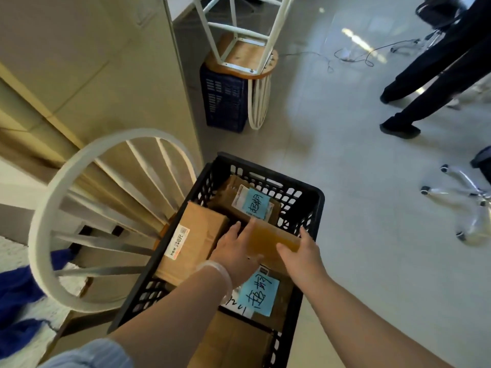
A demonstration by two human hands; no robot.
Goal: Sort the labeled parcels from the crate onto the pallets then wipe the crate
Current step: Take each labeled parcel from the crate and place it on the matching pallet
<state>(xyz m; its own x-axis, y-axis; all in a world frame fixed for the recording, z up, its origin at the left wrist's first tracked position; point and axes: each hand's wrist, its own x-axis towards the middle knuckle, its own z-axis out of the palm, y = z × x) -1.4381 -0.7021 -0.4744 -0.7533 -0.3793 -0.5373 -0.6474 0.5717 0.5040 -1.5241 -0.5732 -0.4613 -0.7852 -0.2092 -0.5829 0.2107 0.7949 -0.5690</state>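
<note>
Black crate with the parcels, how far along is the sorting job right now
Early on. Nothing looks sorted: no pallets are in view, and the black crate still holds several cardboard parcels, two with blue labels. In hand: the left hand and right hand grip a small brown parcel inside the crate. Left: placing every parcel, then wiping the crate.

white spindle chair back (79,208) at left | upturned stool (244,57) resting on dark blue crate (223,99) | bystander's dark trousered legs (435,67) top right | office chair base (462,197) right | cable (356,55) on floor
</note>
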